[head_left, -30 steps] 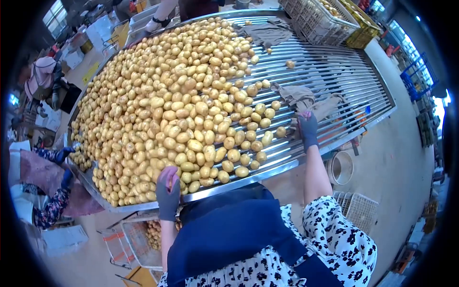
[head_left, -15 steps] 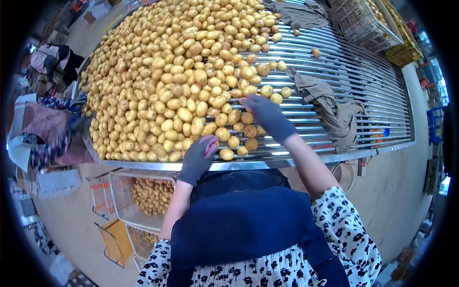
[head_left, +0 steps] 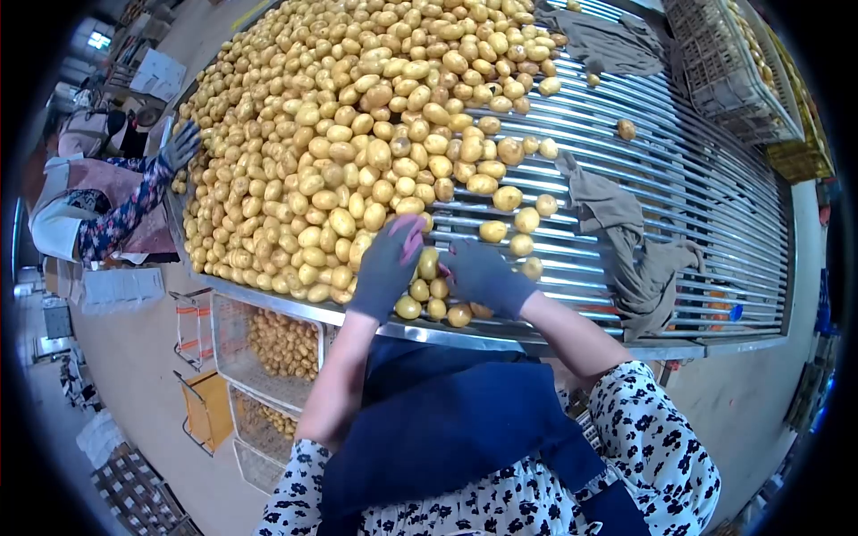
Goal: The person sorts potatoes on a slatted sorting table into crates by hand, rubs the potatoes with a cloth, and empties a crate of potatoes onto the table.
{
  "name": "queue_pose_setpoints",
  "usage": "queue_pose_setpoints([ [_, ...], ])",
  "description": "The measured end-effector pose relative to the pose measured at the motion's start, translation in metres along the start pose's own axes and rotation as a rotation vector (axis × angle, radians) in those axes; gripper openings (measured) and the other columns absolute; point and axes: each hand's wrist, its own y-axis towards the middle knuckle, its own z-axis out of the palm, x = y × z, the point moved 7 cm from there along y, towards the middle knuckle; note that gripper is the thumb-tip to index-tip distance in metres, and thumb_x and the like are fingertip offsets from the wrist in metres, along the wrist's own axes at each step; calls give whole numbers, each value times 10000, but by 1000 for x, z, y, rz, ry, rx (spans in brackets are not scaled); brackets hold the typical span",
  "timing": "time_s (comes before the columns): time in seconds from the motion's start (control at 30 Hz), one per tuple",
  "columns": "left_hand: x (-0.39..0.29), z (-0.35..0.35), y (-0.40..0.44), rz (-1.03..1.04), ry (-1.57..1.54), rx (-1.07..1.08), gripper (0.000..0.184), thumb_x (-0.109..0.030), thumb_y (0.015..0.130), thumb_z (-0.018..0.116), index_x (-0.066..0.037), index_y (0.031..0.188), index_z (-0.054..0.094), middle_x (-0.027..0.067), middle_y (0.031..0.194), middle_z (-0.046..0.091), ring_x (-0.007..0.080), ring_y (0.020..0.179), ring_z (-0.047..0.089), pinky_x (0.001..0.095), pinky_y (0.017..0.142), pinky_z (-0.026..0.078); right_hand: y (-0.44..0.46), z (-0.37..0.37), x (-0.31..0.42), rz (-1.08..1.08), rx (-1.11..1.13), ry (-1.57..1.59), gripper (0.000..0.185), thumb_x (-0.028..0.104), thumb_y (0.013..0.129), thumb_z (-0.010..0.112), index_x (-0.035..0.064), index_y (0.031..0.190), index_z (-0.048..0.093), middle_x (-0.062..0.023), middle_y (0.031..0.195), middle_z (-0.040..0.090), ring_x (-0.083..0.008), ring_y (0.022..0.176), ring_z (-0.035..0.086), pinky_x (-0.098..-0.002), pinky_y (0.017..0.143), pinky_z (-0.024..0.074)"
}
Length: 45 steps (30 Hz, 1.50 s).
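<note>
Yellow-brown potatoes [head_left: 313, 134] lie in a thick pile over the left of a metal roller table [head_left: 679, 170]. Both my hands wear grey gloves with pinkish palms. My left hand [head_left: 386, 268] rests at the pile's front edge, open, fingers pointing away from me. To its right, my right hand [head_left: 487, 279] is low over the rollers, its fingers loosely bent and apart; their tips are partly hidden. A small group of potatoes [head_left: 429, 290] lies between the two hands, touching or very close to the gloves. Several loose potatoes [head_left: 526, 220] sit beyond my right hand.
A crumpled grey cloth [head_left: 617, 232] lies on the rollers at right, another cloth [head_left: 612, 43] farther back. A crate [head_left: 728, 76] stands at the back right. Below the left edge are crates of potatoes [head_left: 281, 344]. At left, a person's gloved hand [head_left: 181, 146] touches the pile.
My right hand has moved back toward me and the left hand, bringing potatoes together between them. My left hand has moved farther over the table. The other person's hand has reached onto the pile.
</note>
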Motion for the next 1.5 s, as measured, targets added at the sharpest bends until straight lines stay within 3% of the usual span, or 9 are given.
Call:
queue_pose_setpoints([
  [0.2,5,48,88,241,483,1,155,-159,873,536,-61,960,618,159,1031,606,304,962,597,402,801,482,53,-70,-29,173,-151,-107,174,149,880,500,134,1028,589,-113,848,594,-293,802,612,-420,643,501],
  [0.4,21,83,118,-240,863,205,302,-195,744,658,-26,988,603,136,1010,589,304,931,613,404,749,493,93,-45,-71,182,-160,-293,164,108,786,565,93,947,595,-97,994,553,-276,993,541,-388,718,498],
  [0.6,13,66,101,-237,751,691,397,-400,764,664,-163,1083,663,138,1201,500,317,1033,597,456,809,507,50,-45,-68,215,-87,-227,131,63,806,537,49,926,586,-120,998,516,-280,988,513,-396,777,498],
  [0.8,40,72,91,-311,549,560,352,-355,777,664,-146,1059,639,144,1182,512,293,1048,586,400,844,494,12,-51,-86,246,-154,109,252,94,842,571,112,1089,615,-96,1073,557,-310,1044,514,-395,839,480],
  [0.9,42,58,90,-253,355,384,299,-299,785,659,-129,1029,625,143,1156,532,295,1026,585,398,826,495,0,-65,-109,464,-340,607,294,166,906,559,95,1191,574,-62,1087,577,-191,987,556,-331,828,484],
  [0.97,54,58,77,-412,-561,284,333,-280,845,628,-84,1101,547,101,1129,533,262,951,600,400,784,510,-1,-72,-116,671,-614,1209,319,236,939,543,56,1202,561,-18,1059,584,-75,922,559,-259,806,476],
  [1.13,20,47,65,-640,-2174,188,339,-296,931,510,-51,1165,494,142,1140,535,333,1083,539,435,879,506,83,-96,-42,226,-264,494,393,277,927,551,92,1273,525,-134,1247,560,-255,1146,543,-368,950,438],
  [1.23,42,53,60,-768,-2270,30,340,-316,895,559,-64,1121,529,147,1157,535,346,1070,526,391,838,522,156,-127,-76,122,-486,-18,422,285,890,581,129,1276,512,-159,1245,517,-352,1141,510,-414,943,441],
  [1.5,63,37,36,-720,-2205,49,328,-368,890,563,-96,1072,559,71,1243,518,267,961,562,287,734,521,225,-97,-145,363,150,-133,392,375,835,560,151,1155,536,-176,1178,509,-337,1117,524,-439,902,453],
])
